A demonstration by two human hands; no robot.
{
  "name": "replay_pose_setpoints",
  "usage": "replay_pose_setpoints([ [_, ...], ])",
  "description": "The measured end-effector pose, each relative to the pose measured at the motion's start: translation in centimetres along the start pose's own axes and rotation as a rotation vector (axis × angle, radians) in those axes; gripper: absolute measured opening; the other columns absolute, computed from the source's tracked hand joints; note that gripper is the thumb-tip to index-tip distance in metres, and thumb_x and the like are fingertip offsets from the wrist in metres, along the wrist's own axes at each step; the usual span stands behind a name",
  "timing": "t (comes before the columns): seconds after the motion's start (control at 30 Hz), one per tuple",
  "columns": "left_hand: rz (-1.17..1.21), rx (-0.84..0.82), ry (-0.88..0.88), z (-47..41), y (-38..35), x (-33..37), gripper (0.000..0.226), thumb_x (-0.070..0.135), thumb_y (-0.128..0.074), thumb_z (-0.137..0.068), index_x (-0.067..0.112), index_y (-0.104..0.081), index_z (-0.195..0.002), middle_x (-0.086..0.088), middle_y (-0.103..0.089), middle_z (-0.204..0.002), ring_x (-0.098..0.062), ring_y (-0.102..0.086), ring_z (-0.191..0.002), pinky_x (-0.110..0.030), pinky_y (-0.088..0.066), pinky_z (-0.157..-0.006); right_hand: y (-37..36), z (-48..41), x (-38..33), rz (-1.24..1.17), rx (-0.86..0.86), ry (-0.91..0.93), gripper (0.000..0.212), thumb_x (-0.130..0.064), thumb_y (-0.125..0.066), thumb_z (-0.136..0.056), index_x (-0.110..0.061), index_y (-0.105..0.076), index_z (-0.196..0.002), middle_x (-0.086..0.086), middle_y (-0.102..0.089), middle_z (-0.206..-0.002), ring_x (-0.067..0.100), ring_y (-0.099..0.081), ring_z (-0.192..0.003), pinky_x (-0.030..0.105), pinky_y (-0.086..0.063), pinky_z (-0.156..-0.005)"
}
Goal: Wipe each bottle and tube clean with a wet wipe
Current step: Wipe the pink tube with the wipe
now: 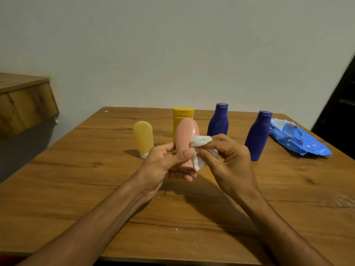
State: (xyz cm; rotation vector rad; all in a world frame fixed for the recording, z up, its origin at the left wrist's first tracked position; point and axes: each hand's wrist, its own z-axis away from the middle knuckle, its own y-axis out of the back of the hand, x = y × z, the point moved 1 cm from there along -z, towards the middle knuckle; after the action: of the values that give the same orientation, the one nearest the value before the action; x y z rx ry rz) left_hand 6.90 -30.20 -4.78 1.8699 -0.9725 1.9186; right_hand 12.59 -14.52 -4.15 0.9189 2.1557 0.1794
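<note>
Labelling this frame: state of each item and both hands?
pink tube: off the table, cap down, gripped by left hand.
wipe: crumpled, pinched by right hand, against pink tube.
pale tube: standing on its cap.
yellow bottle: upright, lid shut.
far blue bottle: upright, cap shut.
near blue bottle: upright, cap shut.
wipe pack: lying crumpled on table.

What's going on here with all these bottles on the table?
A person is wiping a pink tube. The left hand holds it by its lower end above the wooden table, while the right hand pinches a white wet wipe against its side. Behind stand a pale yellow tube, a yellow bottle, a far blue bottle and a near blue bottle. A blue wipes pack lies at the right.
</note>
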Motion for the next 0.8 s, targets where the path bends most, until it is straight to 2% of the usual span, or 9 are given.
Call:
replay_pose_setpoints([
  [0.1,-0.042,-0.065,0.022,0.1,0.3,0.1,0.053,0.023,-0.072,-0.074,0.005,-0.059,-0.121,-0.021,-0.071,-0.089,-0.027,-0.069,-0.068,-0.031,-0.060,-0.061,0.2,-0.1,-0.1,-0.017,0.059,-0.014,0.016,-0.019,-0.066,-0.082,-0.018,-0.071,-0.097,-0.005,-0.067,-0.095,0.008,-0.062,-0.092,0.027,-0.054,-0.075],
  [0.23,-0.012,0.006,0.011,0.0,0.1,-0.1,0.057,0.024,-0.072,-0.070,0.006,-0.058,-0.123,-0.015,-0.074,-0.090,-0.023,-0.070,-0.071,-0.030,-0.061,-0.062,0.4,-0.1,-0.4,-0.053,-0.081,-0.045,0.022,-0.029,-0.064,-0.078,-0.016,-0.072,-0.094,-0.005,-0.066,-0.096,0.009,-0.062,-0.094,0.030,-0.056,-0.077],
  [0.3,-0.023,0.005,0.013,0.1,0.1,0.0,0.056,0.023,-0.072,-0.071,0.009,-0.057,-0.123,-0.014,-0.074,-0.092,-0.023,-0.070,-0.074,-0.031,-0.061,-0.064,0.4,-0.2,-0.5,-0.033,-0.098,-0.057,0.022,-0.029,-0.064,-0.077,-0.017,-0.073,-0.093,-0.005,-0.066,-0.096,0.009,-0.062,-0.093,0.031,-0.056,-0.077],
  [0.5,-0.069,-0.106,0.031,0.4,0.1,0.1,0.064,0.028,-0.079,-0.070,0.005,-0.056,-0.125,-0.018,-0.070,-0.086,-0.027,-0.068,-0.070,-0.033,-0.060,-0.066,0.6,-0.3,-0.7,0.008,0.111,-0.074,0.016,-0.018,-0.067,-0.081,-0.016,-0.072,-0.096,-0.004,-0.067,-0.096,0.006,-0.062,-0.091,0.028,-0.055,-0.074],
  [0.57,-0.001,-0.111,0.034,0.4,0.1,0.1,0.071,0.031,-0.085,-0.068,0.004,-0.056,-0.127,-0.018,-0.070,-0.087,-0.027,-0.069,-0.071,-0.033,-0.061,-0.066,0.7,-0.3,-1.0,0.009,0.073,-0.069,0.017,-0.023,-0.066,-0.080,-0.017,-0.072,-0.095,-0.005,-0.067,-0.096,0.007,-0.062,-0.091,0.030,-0.056,-0.073],
  [0.67,0.097,-0.083,0.045,0.3,0.2,0.3,0.061,0.026,-0.078,-0.074,0.003,-0.056,-0.126,-0.017,-0.070,-0.087,-0.027,-0.069,-0.071,-0.031,-0.060,-0.063,0.7,-0.3,-1.5,-0.004,-0.074,-0.056,0.021,-0.028,-0.064,-0.079,-0.017,-0.073,-0.093,-0.007,-0.067,-0.095,0.008,-0.063,-0.092,0.034,-0.056,-0.075],
  [0.8,0.064,-0.133,0.043,0.3,0.3,0.5,0.059,0.022,-0.074,-0.073,0.004,-0.056,-0.125,-0.015,-0.068,-0.082,-0.027,-0.066,-0.069,-0.033,-0.058,-0.063,0.6,-0.3,-1.6,-0.030,-0.008,-0.047,0.019,-0.028,-0.064,-0.079,-0.019,-0.073,-0.093,-0.007,-0.067,-0.094,0.008,-0.063,-0.091,0.032,-0.056,-0.074],
])
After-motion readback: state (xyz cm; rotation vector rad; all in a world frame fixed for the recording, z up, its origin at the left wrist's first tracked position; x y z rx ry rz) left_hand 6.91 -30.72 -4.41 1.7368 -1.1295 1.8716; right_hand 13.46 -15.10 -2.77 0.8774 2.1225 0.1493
